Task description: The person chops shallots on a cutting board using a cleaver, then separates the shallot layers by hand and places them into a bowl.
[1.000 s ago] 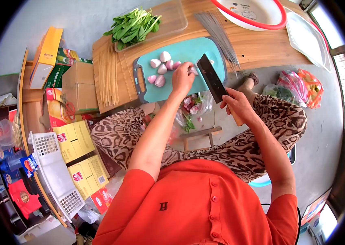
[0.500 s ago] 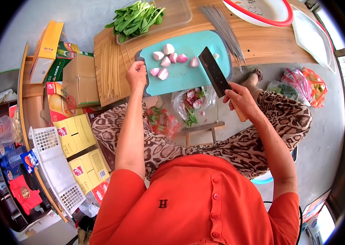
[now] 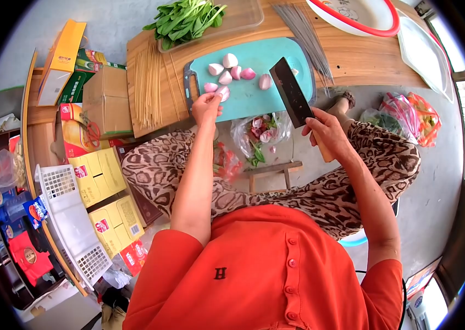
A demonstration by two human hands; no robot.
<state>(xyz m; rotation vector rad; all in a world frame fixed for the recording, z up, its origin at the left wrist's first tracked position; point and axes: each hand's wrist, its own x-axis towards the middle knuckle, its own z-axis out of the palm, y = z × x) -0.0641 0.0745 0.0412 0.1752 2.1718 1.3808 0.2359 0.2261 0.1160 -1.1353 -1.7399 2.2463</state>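
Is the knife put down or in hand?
In hand: the right hand grips the knife by its handle. The blade overlaps the board in view; whether they touch, I cannot tell.

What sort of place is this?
Probably a home kitchen or small food-prep room: the right hand holds a cleaver at a cutting board with what look like onion pieces, and leafy greens lie in a clear tray.

Brightly lit; blown out at right-hand window [image 3: 448, 47]. Fisheye-bent toward edges, black in corners. Sharp mid-frame.
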